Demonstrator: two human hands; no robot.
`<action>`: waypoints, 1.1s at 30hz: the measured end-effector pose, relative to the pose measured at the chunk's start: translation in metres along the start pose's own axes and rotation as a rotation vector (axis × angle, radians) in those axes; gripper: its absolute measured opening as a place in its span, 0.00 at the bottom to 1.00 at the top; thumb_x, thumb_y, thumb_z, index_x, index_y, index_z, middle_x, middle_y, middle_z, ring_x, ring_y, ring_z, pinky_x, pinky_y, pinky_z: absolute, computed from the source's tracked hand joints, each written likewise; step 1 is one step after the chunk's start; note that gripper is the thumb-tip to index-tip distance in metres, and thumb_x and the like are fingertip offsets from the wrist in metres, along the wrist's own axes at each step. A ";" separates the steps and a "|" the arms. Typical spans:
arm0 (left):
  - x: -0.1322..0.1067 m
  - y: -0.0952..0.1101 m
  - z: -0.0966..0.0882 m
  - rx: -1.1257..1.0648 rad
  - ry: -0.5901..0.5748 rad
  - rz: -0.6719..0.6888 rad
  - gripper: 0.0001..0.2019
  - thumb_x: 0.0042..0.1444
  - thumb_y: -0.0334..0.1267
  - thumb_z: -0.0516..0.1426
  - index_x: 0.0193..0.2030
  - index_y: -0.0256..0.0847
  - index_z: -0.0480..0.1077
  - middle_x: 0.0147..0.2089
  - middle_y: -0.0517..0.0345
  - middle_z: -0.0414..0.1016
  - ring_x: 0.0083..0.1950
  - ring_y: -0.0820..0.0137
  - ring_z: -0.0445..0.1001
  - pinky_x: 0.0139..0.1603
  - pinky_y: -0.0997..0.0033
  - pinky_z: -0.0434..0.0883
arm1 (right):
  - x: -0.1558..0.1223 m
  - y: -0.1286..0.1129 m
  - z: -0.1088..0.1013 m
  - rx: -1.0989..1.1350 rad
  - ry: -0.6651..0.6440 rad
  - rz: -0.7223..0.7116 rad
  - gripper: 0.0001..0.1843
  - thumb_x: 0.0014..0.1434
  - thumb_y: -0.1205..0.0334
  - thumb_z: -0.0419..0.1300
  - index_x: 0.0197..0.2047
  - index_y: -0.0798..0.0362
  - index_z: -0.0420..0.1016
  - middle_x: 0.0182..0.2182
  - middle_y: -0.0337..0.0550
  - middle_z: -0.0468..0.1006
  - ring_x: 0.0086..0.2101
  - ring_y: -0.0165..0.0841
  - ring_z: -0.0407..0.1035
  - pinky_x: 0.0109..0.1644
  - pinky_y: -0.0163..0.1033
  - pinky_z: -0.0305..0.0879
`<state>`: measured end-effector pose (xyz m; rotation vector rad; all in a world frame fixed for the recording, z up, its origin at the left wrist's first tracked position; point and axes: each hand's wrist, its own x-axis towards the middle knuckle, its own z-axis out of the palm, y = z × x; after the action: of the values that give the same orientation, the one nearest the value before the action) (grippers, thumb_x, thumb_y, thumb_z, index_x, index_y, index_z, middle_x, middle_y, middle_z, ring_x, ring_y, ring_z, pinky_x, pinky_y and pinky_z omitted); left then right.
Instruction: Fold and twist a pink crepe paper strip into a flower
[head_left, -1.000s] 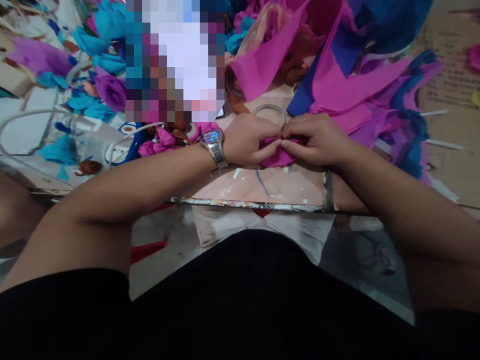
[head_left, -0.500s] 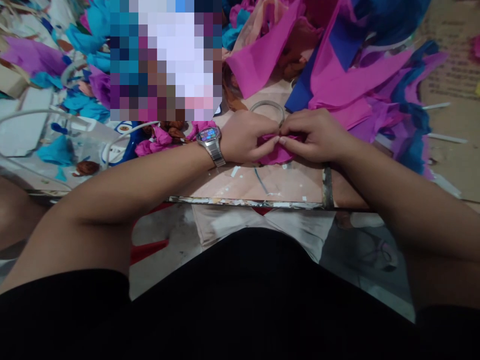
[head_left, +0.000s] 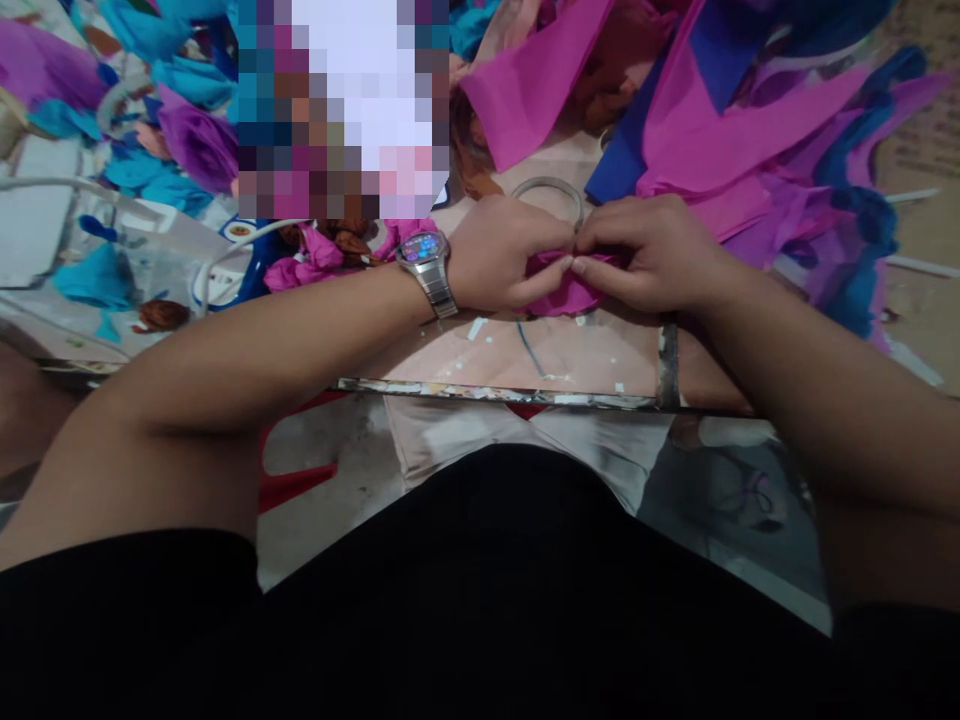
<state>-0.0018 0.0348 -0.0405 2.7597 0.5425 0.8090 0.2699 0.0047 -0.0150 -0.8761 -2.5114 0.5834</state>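
A small folded piece of magenta crepe paper (head_left: pixel 564 292) lies on the glass table top (head_left: pixel 525 360) between both hands. My left hand (head_left: pixel 504 252), with a silver watch at the wrist, pinches its left side with closed fingers. My right hand (head_left: pixel 643 255) pinches the right side, fingertips meeting those of the left at the middle. Most of the paper is hidden under the fingers.
A clear tape ring (head_left: pixel 547 190) lies just behind the hands. Heaps of magenta, blue and purple crepe paper (head_left: pixel 720 130) fill the back right. Finished paper flowers (head_left: pixel 199 150) and scraps lie at the back left, with a white cable (head_left: pixel 232 250). Cardboard (head_left: pixel 922 150) covers the far right.
Both hands stay pinched on the magenta paper and sit a little higher in the picture as the view tilts; their fingers have shifted slightly along the fold.
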 end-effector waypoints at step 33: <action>0.004 -0.005 0.002 -0.015 -0.116 -0.045 0.23 0.77 0.57 0.49 0.40 0.47 0.76 0.33 0.46 0.76 0.34 0.59 0.69 0.41 0.49 0.58 | 0.000 -0.005 -0.004 0.010 -0.041 0.033 0.25 0.83 0.36 0.59 0.49 0.49 0.83 0.45 0.47 0.84 0.42 0.36 0.76 0.48 0.53 0.68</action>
<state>0.0010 0.0405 -0.0414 2.7497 0.5710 0.6351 0.2691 0.0025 -0.0094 -0.9122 -2.5330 0.6304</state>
